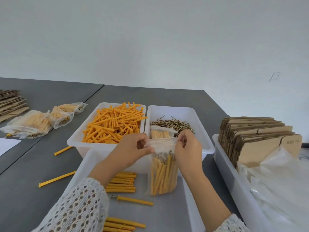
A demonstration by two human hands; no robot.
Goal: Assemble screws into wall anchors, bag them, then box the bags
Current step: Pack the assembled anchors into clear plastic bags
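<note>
Clear plastic is what we see first from the head camera: a small clear bag (163,171) stands upright in the near white tray (189,206), packed with yellow anchors whose screw heads show at the top. Our left hand (132,148) pinches the bag's top edge on its left side and our right hand (188,148) pinches it on the right, so both hands are clamped on the bag's mouth, held a little apart with the strip stretched between them.

Loose assembled anchors (122,182) lie in the same tray, left of the bag. Behind it, a white tub of orange anchors (113,123) sits beside a white tub of screws (173,124), where another small filled bag rests. Two stray anchors (56,178) lie on the grey bench (33,164) to the left. Farther left are several filled bags (38,122). On the right, a long white tray (234,181) holds flattened cardboard boxes (255,136) and loose clear plastic.
</note>
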